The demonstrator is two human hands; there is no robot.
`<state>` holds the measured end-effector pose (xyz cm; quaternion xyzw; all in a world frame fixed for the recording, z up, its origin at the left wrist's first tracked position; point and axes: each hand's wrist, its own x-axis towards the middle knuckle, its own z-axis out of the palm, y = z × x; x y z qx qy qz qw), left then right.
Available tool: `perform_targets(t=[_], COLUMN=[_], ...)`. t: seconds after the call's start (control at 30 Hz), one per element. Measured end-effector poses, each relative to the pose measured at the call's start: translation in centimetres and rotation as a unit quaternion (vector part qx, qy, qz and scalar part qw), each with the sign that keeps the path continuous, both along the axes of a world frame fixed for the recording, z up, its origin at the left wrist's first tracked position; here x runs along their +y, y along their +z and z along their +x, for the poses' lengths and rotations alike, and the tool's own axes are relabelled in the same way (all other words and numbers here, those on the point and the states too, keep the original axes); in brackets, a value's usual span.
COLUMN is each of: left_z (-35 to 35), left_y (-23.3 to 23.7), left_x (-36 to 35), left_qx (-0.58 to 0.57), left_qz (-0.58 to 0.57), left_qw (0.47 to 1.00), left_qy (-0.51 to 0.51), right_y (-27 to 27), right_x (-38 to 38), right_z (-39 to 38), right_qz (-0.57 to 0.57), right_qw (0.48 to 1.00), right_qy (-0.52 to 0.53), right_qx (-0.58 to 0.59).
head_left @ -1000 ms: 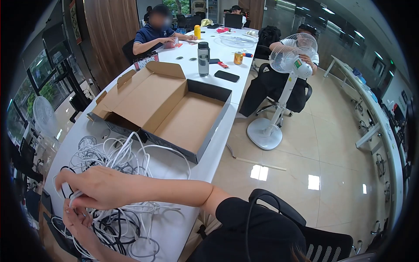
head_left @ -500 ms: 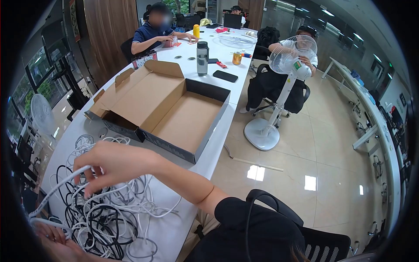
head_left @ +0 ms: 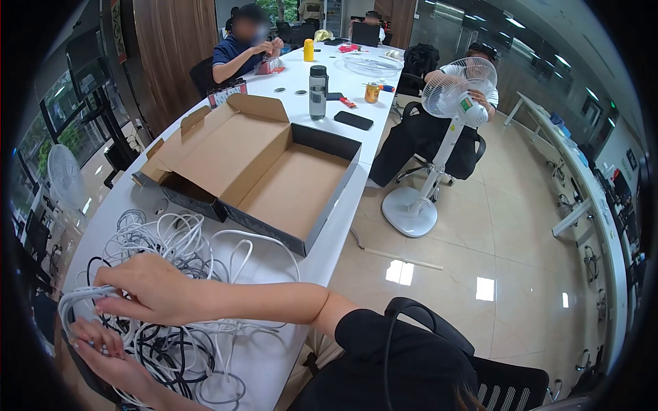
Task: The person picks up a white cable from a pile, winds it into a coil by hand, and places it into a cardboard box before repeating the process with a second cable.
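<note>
A looped light grey cable (head_left: 66, 305) bends between my two hands at the left edge of the table. My right hand (head_left: 147, 288) pinches one stretch of it between thumb and fingers. Below, my left hand (head_left: 103, 351) has its fingers curled around the lower part of the loop. Beneath and beside both hands lies a tangled heap of white and grey cables (head_left: 179, 240), with black cables (head_left: 164, 346) mixed in. My hands and forearm hide part of the heap.
Beyond the heap stands an open cardboard box (head_left: 295, 185) on the white table (head_left: 329, 264). Farther back are a water bottle (head_left: 318, 92), a phone (head_left: 354, 120) and an orange can (head_left: 371, 92). A seated person holds a standing fan (head_left: 439, 157) at right; another person (head_left: 240, 51) sits at the far left.
My right hand has moved down, closer to my left hand, which has risen slightly. The cable between them now forms a tighter loop. The far-left person's hands have lifted.
</note>
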<state>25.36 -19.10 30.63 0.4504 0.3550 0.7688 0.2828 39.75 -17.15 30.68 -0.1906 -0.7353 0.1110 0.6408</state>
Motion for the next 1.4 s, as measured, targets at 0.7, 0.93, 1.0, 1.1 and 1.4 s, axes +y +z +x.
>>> perform_targets(t=[0.7,0.93,1.0,1.1,1.4], left_z=[2.4,-2.0,-2.3,-1.5,-2.1], left_y=[-2.0,-1.6,-2.4,-2.6,-0.5], left_x=[0.5,0.4,0.9,0.9,1.1], left_qx=[-0.071,0.228,0.158,0.086,-0.134], left_qz=[0.040,0.014,-0.002,-0.006,-0.025], left_qw=[0.967,0.951,0.964,0.978,0.983], left_qy=[-0.240,-0.209,-0.212,-0.190,-0.123], right_y=[0.8,0.1,0.0,0.2,0.6], right_x=[0.3,-0.1,-0.2,-0.5,0.4], right_z=[2.7,1.4,1.2,1.2,1.6], right_qz=[0.073,0.085,0.073,0.075,0.048], right_qw=[0.997,0.989,0.986,0.982,0.996], right_qy=[-0.010,-0.049,-0.063,-0.089,-0.053], right_qx=[0.030,-0.110,-0.138,-0.147,-0.047])
